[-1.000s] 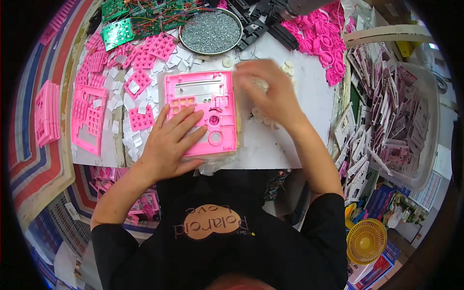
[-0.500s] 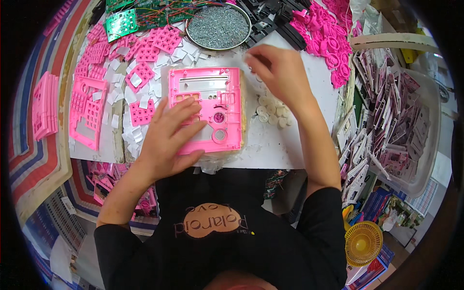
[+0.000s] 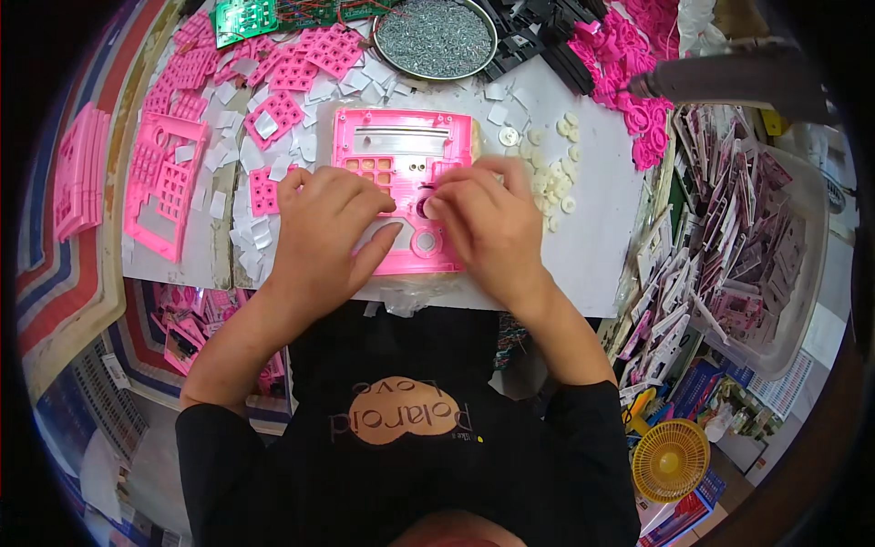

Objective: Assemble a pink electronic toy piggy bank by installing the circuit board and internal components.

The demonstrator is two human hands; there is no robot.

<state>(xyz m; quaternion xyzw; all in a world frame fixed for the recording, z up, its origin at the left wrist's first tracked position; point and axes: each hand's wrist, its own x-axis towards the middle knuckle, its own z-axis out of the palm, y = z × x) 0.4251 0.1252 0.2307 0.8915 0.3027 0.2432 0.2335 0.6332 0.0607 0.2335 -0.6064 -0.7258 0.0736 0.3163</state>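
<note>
A pink plastic housing panel (image 3: 401,118) lies on a padded, plastic-wrapped block in front of me, its inner side with posts, a square grid and round openings facing up. My left hand (image 3: 328,228) rests over the panel's left edge, fingers loosely bent and thumb apart, with nothing seen in it. My right hand (image 3: 492,228) is over the panel's right part, thumb and fingertips pinched together at the dark round opening. Something small and pale shows at those fingertips, mostly hidden. Several small white plastic wheels (image 3: 556,182) lie right of the panel.
A round tray of screws (image 3: 437,36) and green circuit boards (image 3: 246,20) stand at the back. Pink button pads (image 3: 273,118) and white squares lie left, near another pink panel (image 3: 169,242). A dark rod-shaped tool (image 3: 729,80) juts in from the right, above a bin of flat parts (image 3: 793,301).
My right hand has come from beyond the panel's upper right corner to its round opening. My left hand's fingers have drawn back and bent. A dark tool now shows at the upper right.
</note>
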